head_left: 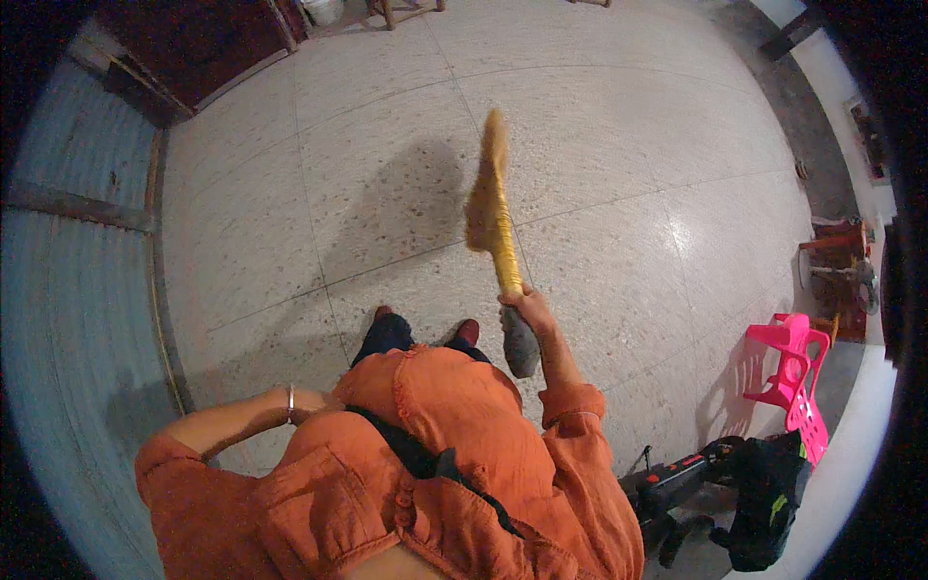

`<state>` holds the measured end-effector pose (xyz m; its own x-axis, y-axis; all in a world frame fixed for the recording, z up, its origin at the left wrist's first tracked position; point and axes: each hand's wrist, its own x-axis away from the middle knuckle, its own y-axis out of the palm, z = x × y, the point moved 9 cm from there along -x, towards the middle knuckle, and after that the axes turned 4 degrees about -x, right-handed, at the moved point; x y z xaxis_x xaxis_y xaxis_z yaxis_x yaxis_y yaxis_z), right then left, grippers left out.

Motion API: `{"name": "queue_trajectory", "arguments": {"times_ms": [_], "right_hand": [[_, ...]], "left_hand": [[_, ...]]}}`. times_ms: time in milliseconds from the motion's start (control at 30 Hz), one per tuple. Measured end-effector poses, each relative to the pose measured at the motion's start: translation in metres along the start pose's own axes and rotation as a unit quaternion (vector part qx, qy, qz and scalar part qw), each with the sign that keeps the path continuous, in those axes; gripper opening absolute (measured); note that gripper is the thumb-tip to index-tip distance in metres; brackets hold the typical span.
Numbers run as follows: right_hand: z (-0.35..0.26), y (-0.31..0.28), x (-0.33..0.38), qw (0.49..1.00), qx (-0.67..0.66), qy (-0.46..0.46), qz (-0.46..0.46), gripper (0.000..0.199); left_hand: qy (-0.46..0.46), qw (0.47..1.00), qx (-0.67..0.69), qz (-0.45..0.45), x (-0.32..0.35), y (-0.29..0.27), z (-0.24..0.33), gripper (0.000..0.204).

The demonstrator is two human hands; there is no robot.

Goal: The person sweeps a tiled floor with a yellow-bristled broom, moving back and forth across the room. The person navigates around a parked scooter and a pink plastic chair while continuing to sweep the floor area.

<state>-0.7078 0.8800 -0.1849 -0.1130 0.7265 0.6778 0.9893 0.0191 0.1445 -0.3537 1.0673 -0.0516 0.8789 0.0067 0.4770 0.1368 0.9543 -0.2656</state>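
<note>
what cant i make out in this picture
- Left hand, head view: its fingers are hidden by the orange shirt, so its grip can't be told.
- Broom-like tool in the right hand, head view: its far end is blurred; single strands can't be made out.
- White bucket, head view: cut off by the top edge.
- Wooden legs, head view: whatever they support is cut off by the top edge.

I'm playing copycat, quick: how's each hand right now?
Left hand: partly hidden; can't tell open or closed.
Right hand: closed, holding a broom.
</note>
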Motion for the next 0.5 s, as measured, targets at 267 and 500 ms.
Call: {"name": "queue_trajectory", "arguments": {"times_ms": [267, 500], "right_hand": [[-0.037, 0.141, -0.084, 0.988, 0.064, -0.003, -0.143, 0.039], [-0.072, 0.256, -0.195, 0.943, 0.231, -0.051, -0.234, 0.044]], "left_hand": [[0.071, 0.990, 0.083, 0.088, 0.015, -0.069, -0.015, 0.022], [0.055, 0.991, 0.102, 0.063, 0.047, -0.152, -0.076, 0.022]]}}
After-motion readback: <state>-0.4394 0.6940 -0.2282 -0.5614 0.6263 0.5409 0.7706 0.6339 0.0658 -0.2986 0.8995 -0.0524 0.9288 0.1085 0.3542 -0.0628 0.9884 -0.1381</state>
